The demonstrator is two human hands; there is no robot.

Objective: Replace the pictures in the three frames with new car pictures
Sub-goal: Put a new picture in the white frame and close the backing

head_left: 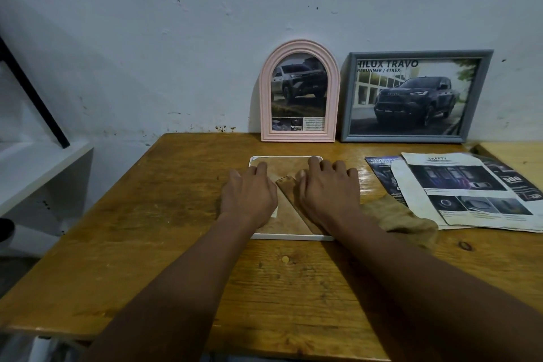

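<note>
Worktop (147, 214): varnished wood, scuffed and stained, set against a pale painted wall (205, 38) with chips and dark marks along its base. A second wooden surface (520, 156) adjoins it at the far right. To the left stands a white shelf (44, 173), with a black bar (32, 91) slanting down onto it.

Frames: a pink arched frame (266, 97) and a grey rectangular frame (346, 97) lean upright against the wall, side by side, and each holds a picture of a pickup truck. A white frame (291, 236) lies face down at the middle of the worktop, its brown backing board (282, 166) uppermost and the stand leg (286, 185) flat along it.

Grips: the left grip (249, 194) and the right grip (329, 191) both rest on the backing board, one either side of the stand leg. The fingers are spread and lightly bent, pressing down and clasping nothing.

Loose items: brochure pages lie overlapped to the right of the white frame, with a tan cloth (402, 220) at the right forearm.

Writing: the grey frame's picture reads "HILUX TRAVO", with "4TREX" beneath. The white brochure page (458, 185) is headed "SAFETY"; the dark page (379, 167) shows "POWERTRAIN"; another page (514, 182) shows "500". The finer print is illegible.
</note>
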